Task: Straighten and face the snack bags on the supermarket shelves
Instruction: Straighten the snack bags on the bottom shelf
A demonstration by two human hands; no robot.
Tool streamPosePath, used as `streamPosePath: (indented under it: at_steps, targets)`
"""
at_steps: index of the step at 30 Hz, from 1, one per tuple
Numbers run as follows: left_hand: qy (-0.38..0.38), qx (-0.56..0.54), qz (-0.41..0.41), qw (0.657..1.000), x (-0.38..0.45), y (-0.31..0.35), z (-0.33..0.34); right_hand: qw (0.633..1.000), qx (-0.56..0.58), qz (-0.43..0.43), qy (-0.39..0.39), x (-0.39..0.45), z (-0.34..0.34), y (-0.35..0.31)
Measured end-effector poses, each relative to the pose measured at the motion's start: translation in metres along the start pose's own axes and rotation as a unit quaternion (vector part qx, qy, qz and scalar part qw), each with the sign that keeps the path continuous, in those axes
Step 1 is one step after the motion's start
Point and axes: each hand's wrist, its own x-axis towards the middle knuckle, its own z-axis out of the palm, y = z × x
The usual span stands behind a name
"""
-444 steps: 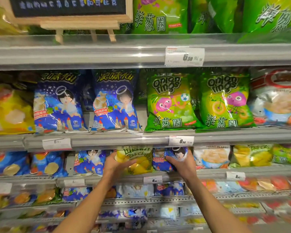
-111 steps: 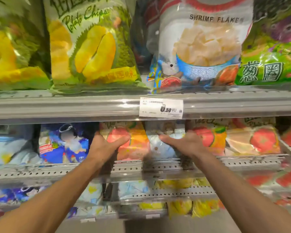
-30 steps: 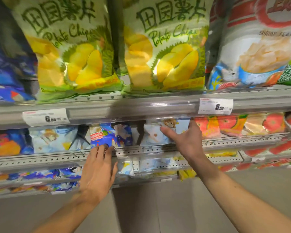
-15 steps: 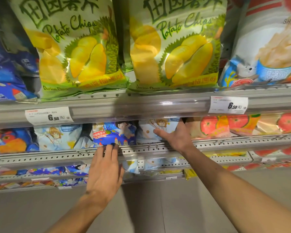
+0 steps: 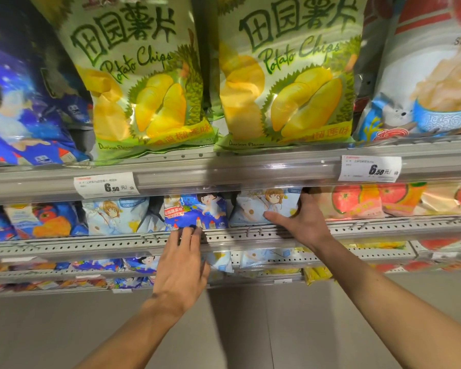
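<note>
Snack bags (image 5: 266,207) upright on perforated grey shelf (image 5: 383,229), right hand (image 5: 302,222) fingers gripping pale one, left hand (image 5: 183,265) fingers straight, touching blue bag (image 5: 194,213)

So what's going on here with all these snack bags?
A person is tidying snack bags on a supermarket shelf. The right hand holds a pale blue bag with a cartoon girl, thumb across its front and fingers round its right edge. The left hand reaches up with straight fingers touching the bottom of the darker blue bag beside it, at the perforated shelf rail. Durian potato chip bags stand upright on the shelf above.
</note>
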Motion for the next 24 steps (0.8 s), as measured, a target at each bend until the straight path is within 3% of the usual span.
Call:
streamPosePath:
  at_steps: [4, 8, 16, 22, 24]
  targets:
    - [0.01, -0.079, 0.029, 0.996, -0.011, -0.012, 0.0, 0.995, -0.008, -0.07, 0.078, -0.034, 0.0, 0.0]
    - [0.038, -0.202, -0.007, 0.979, -0.024, -0.033, 0.001, 0.971, -0.057, -0.12, 0.2, -0.075, 0.019, -0.004]
    - [0.197, -0.322, -0.153, 0.913, -0.025, -0.118, -0.01, 0.986, 0.039, -0.118, 0.112, -0.088, 0.112, -0.049]
    - [0.183, -0.437, -0.173, 0.863, 0.007, -0.194, -0.016, 0.989, 0.051, -0.119, 0.077, -0.049, 0.156, -0.073]
    - [0.169, -0.484, -0.145, 0.846, 0.026, -0.211, -0.02, 0.987, 0.044, -0.12, 0.095, -0.031, 0.162, -0.077]
